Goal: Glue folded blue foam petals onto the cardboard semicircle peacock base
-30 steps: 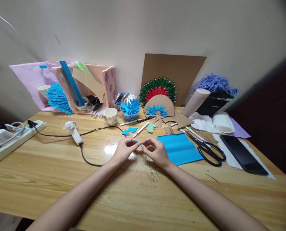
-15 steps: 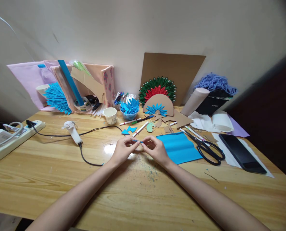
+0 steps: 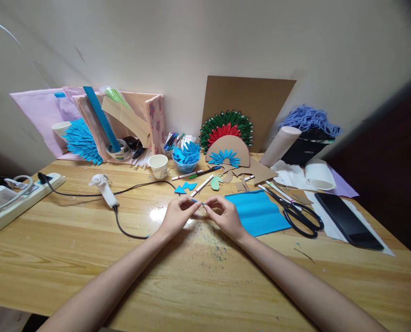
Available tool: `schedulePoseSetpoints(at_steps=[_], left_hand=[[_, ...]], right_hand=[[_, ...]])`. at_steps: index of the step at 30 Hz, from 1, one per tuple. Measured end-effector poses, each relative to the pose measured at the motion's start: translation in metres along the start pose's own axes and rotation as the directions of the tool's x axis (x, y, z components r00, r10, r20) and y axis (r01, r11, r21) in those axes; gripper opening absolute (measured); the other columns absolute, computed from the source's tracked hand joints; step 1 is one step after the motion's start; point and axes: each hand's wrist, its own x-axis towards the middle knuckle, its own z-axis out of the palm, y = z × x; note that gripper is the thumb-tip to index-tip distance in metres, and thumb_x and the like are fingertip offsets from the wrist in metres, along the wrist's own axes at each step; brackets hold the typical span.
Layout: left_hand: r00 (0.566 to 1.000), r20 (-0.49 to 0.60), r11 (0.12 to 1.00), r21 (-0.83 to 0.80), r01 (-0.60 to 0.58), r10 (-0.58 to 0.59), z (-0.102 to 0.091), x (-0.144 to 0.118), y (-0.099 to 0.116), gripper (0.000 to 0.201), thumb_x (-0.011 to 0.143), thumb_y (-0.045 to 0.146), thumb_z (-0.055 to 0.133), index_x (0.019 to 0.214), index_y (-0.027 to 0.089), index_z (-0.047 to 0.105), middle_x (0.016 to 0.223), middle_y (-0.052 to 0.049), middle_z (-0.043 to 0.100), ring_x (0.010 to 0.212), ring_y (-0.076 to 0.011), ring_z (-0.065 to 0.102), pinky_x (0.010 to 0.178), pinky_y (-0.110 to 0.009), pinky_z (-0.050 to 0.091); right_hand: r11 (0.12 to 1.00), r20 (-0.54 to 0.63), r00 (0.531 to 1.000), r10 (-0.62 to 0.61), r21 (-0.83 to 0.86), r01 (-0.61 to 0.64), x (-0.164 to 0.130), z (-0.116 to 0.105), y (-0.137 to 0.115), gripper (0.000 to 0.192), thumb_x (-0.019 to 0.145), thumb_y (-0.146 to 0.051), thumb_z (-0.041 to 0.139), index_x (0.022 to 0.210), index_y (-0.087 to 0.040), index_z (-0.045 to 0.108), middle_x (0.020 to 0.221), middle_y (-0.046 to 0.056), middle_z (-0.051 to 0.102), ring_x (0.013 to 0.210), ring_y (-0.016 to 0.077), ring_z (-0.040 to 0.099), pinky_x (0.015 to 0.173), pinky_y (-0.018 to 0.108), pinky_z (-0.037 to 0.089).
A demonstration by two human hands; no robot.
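Observation:
My left hand (image 3: 179,214) and my right hand (image 3: 223,216) meet over the middle of the table, thumbs and fingers pinched on a small blue piece (image 3: 195,201), perhaps folded foam or paper; most of it is hidden by the fingers. Just beyond them lie loose blue cut pieces (image 3: 180,189) and a white marker (image 3: 201,186). A blue sheet (image 3: 259,212) is spread right of my right hand. Farther back, a cardboard half-disc (image 3: 228,143) carries a fan of blue petals (image 3: 225,157). Blue pieces fill a clear bowl (image 3: 186,167).
Black-handled scissors (image 3: 300,216) and a phone (image 3: 348,221) lie on the right. To the left are a white glue gun (image 3: 104,191) with its black cord and a power strip (image 3: 21,203). A paper cup (image 3: 158,167) stands behind my left hand. Cardboard (image 3: 248,101) leans against the wall.
My fingertips have shifted very slightly around the small blue piece, and less of it shows. Everything else on the table stays in place.

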Motion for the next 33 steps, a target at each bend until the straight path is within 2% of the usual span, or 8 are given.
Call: schedulePoseSetpoints(at_steps=[7, 12, 17, 21, 27, 33], left_hand=[[0.999, -0.034, 0.999, -0.019, 0.041, -0.041, -0.0023, 0.0027, 0.0014, 0.030, 0.069, 0.041, 0.063, 0.066, 0.012, 0.060, 0.062, -0.002, 0.059, 0.056, -0.0127, 0.056, 0.055, -0.023, 0.042], [0.997, -0.071, 1.000, -0.004, 0.027, -0.027, -0.0025, 0.0036, -0.0004, 0.029, 0.068, 0.040, 0.064, 0.069, 0.012, 0.062, 0.065, -0.003, 0.061, 0.057, -0.0124, 0.055, 0.054, -0.023, 0.042], [0.994, -0.107, 1.000, 0.015, 0.016, -0.015, -0.0031, 0.0043, -0.0022, 0.029, 0.068, 0.040, 0.065, 0.071, 0.011, 0.063, 0.067, -0.003, 0.062, 0.059, -0.0126, 0.056, 0.053, -0.023, 0.044], [0.996, -0.082, 1.000, 0.012, 0.022, -0.021, -0.0027, 0.0039, -0.0016, 0.030, 0.068, 0.041, 0.064, 0.071, 0.011, 0.062, 0.067, -0.002, 0.060, 0.057, -0.0123, 0.057, 0.053, -0.023, 0.045], [0.999, 0.016, 0.999, 0.001, 0.043, -0.043, 0.0001, 0.0020, 0.0006, 0.030, 0.070, 0.041, 0.062, 0.068, 0.011, 0.059, 0.061, -0.001, 0.057, 0.057, -0.0131, 0.058, 0.055, -0.023, 0.046], [1.000, 0.002, 0.999, 0.050, -0.011, 0.011, -0.0019, 0.0024, -0.0019, 0.027, 0.073, 0.039, 0.059, 0.069, 0.012, 0.058, 0.063, 0.000, 0.055, 0.059, -0.0119, 0.055, 0.056, -0.022, 0.043]], right_hand=[[0.994, 0.014, 0.998, -0.055, -0.096, 0.056, -0.0011, -0.0005, 0.0015, 0.006, 0.079, -0.022, 0.055, 0.077, -0.018, 0.058, 0.076, 0.003, 0.061, 0.069, 0.0148, 0.059, 0.063, 0.027, 0.051], [0.998, 0.011, 1.000, -0.018, -0.055, 0.018, -0.0010, 0.0008, 0.0016, 0.008, 0.079, -0.026, 0.055, 0.079, -0.018, 0.059, 0.078, 0.004, 0.062, 0.069, 0.0149, 0.061, 0.061, 0.027, 0.053], [0.999, 0.023, 0.999, -0.031, -0.040, 0.032, -0.0007, 0.0007, 0.0011, 0.011, 0.079, -0.027, 0.056, 0.084, -0.018, 0.060, 0.080, 0.005, 0.062, 0.071, 0.0152, 0.060, 0.063, 0.029, 0.054], [0.998, 0.026, 0.999, -0.037, -0.052, 0.039, -0.0006, 0.0003, 0.0012, 0.009, 0.080, -0.025, 0.055, 0.080, -0.018, 0.060, 0.079, 0.004, 0.061, 0.071, 0.0149, 0.060, 0.061, 0.027, 0.053], [0.998, 0.000, 1.000, -0.032, -0.060, 0.031, -0.0011, 0.0000, 0.0021, 0.008, 0.079, -0.025, 0.056, 0.078, -0.018, 0.059, 0.077, 0.003, 0.060, 0.069, 0.0144, 0.060, 0.060, 0.026, 0.052], [0.999, 0.025, 0.999, -0.023, -0.049, 0.025, -0.0008, 0.0005, -0.0002, 0.011, 0.078, -0.028, 0.057, 0.082, -0.018, 0.059, 0.079, 0.004, 0.061, 0.069, 0.0147, 0.060, 0.061, 0.028, 0.054]])
